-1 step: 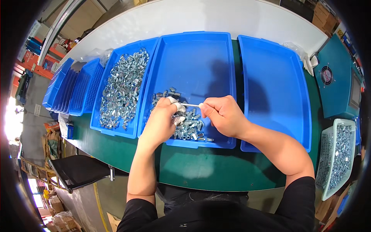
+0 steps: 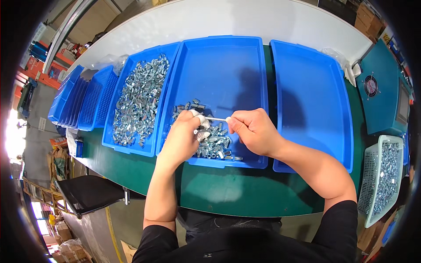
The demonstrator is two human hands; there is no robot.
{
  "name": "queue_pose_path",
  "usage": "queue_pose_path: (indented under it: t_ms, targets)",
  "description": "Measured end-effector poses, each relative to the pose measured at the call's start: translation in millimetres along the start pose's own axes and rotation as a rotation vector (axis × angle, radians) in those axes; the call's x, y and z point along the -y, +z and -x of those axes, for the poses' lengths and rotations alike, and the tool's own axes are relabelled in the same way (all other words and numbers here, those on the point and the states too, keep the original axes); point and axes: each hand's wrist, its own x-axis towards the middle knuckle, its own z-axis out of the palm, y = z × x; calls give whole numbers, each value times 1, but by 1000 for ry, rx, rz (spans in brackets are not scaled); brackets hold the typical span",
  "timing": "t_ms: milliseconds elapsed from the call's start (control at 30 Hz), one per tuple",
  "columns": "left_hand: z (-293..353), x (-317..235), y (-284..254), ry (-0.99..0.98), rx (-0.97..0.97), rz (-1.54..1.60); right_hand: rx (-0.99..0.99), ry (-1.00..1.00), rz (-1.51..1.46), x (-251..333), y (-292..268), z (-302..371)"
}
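Observation:
My left hand [image 2: 180, 136], with white covers on its fingertips, is closed over the near-left part of the middle blue tray [image 2: 219, 40]. A small bright metal nut [image 2: 195, 131] shows between its curled fingers. A thin metal rod [image 2: 217, 119] runs level from those fingers to my right hand [image 2: 254, 131], whose thumb and forefinger pinch its right end. Left-hand fingers hide the rod's other end. Below the hands lies a heap of loose shiny metal nuts [image 2: 215, 147], some of them long, in the tray's near-left corner.
Left of the middle tray, another blue tray [image 2: 108, 139] is filled with metal nuts [image 2: 140, 101]. Stacked blue baskets [image 2: 94, 101] stand beyond it. To the right are a third blue tray [image 2: 313, 101], a teal machine [image 2: 379, 111] and a pale basket [image 2: 370, 175] of metal parts.

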Motion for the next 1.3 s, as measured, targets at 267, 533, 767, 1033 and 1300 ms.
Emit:
queue_pose_path:
  t_ms: [267, 533, 767, 1033, 1300]
  targets:
    - [-1, -2, -2, -284, -151, 648, -20, -20, -7, -2, 0, 0]
    - [-5, -4, -4, 27, -212, 537, -19, -24, 28, -1, 0, 1]
    - [0, -11, 1, -200, -150, 547, -6, -120, 108, -2, 0, 0]
    - [-1, -16, 8, -338, -79, 1118, -21, -192, 244, -1, -2, 0]
    - [-1, -21, 15, -310, -139, 1112, -35, -176, 239, -2, -1, 1]
